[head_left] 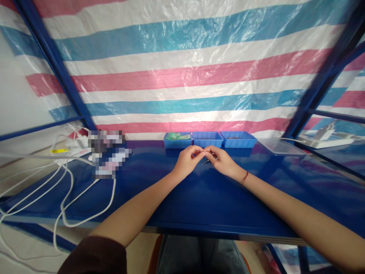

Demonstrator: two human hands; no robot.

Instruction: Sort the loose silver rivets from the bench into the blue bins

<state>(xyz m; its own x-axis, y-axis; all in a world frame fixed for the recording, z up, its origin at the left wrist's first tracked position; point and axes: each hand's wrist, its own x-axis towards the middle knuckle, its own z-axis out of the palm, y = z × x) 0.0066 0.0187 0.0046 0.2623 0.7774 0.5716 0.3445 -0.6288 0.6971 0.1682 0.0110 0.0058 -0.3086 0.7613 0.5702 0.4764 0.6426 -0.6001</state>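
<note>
Metallic-looking and slender, a small piece [205,162] shows just below the fingers of the right hand [221,160], on the side toward the left hand [186,159]; whether it touches those fingers or lies on the tabletop beneath cannot be told. Both hands are curled, each with thumb and fingertips drawn together in a pinch, and the two pinches meet over the middle of the table. Anything caught between the fingertips is too small to make out.

A thin red bracelet [245,178] circles the right wrist, and a dark sleeve [95,255] covers the left upper arm. Around the forearms spreads the glossy blue tabletop [199,201].

Just beyond the hands, three blue bins stand side by side along the back: the left bin [178,144] holds green packets [178,136], the middle bin [207,143] has contents that are hard to see, and the right bin [238,142] holds small metallic bits. Farther right lies a clear flat plastic sheet or lid [281,146], with a white power strip [329,142] past it.

Well to the left, white cables [70,198] loop beside a pixelated area. Behind everything hangs a red, white and blue striped tarp [182,76] between blue metal posts [58,72].
</note>
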